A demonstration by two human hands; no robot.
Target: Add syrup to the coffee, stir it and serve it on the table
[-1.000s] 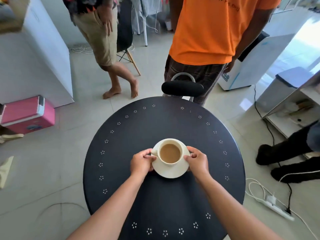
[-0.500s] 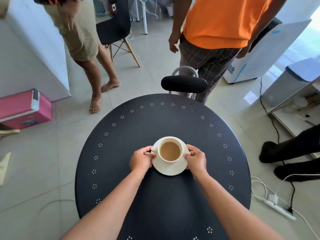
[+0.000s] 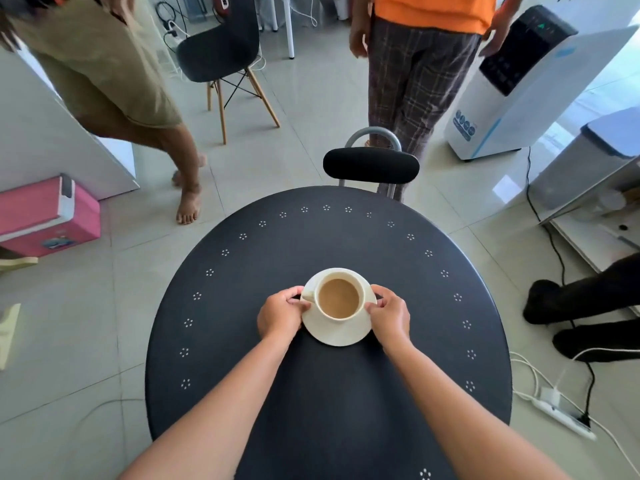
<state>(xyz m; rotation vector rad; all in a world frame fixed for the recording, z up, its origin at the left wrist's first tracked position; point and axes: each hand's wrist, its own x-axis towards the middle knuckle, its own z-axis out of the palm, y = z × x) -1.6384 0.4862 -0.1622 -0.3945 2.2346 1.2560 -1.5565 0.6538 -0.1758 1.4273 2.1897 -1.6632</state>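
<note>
A cream cup (image 3: 360,289) full of light brown coffee stands on a cream saucer (image 3: 337,332) near the middle of a round black table (image 3: 277,393). The cup's handle points left. My left hand (image 3: 280,315) grips the saucer's left rim, with fingers close to the handle. My right hand (image 3: 391,315) grips the saucer's right rim. The saucer looks to rest on the tabletop. No syrup or spoon is in view.
A black-backed chair (image 3: 370,165) stands at the table's far edge. Beyond it stand a person in plaid trousers (image 3: 412,77) and a barefoot person (image 3: 187,199), with a dark chair (image 3: 221,50) between. A white appliance (image 3: 512,84), floor cables (image 3: 554,396) and a pink box (image 3: 48,216) lie around.
The view has tilted and the table sits lower in frame. Both hands keep their hold on the saucer. The two standing people have stepped farther away.
</note>
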